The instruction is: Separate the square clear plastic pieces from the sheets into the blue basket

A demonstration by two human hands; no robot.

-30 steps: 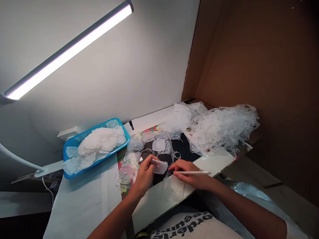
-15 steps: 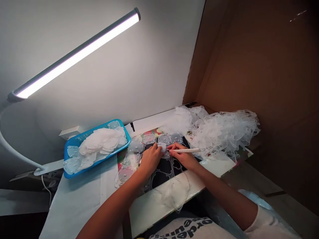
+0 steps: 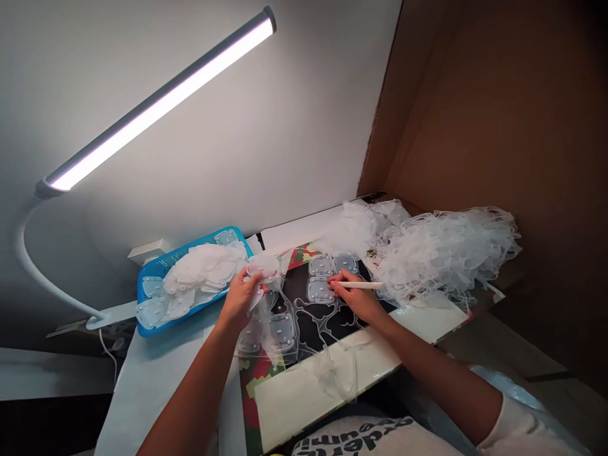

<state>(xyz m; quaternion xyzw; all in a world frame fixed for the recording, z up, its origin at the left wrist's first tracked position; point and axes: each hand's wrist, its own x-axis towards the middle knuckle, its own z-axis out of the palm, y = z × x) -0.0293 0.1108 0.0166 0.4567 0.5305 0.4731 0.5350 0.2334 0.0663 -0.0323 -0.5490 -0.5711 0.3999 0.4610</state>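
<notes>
My left hand is closed on thin, clear plastic pieces with small raised nubs, held up beside the basket. In my right hand is a slim white pen-like tool, gripped like a pencil; its tip is hidden by my fingers. That hand rests over a translucent rounded plate on the black mat. More such plates, still joined to a clear frame, lie to the left, near my left forearm. Thin curly frame strips stretch across the mat between my hands.
A blue basket at the left holds a heap of loose translucent plates. Tangled clear plastic frames are piled at the right. A lit tube lamp on a bent neck hangs above; brown cardboard stands at the right.
My left hand has moved left, away from my right hand, and lifted plastic pieces off the mat. My right hand stays near its place with the white tool. The view has shifted slightly.
</notes>
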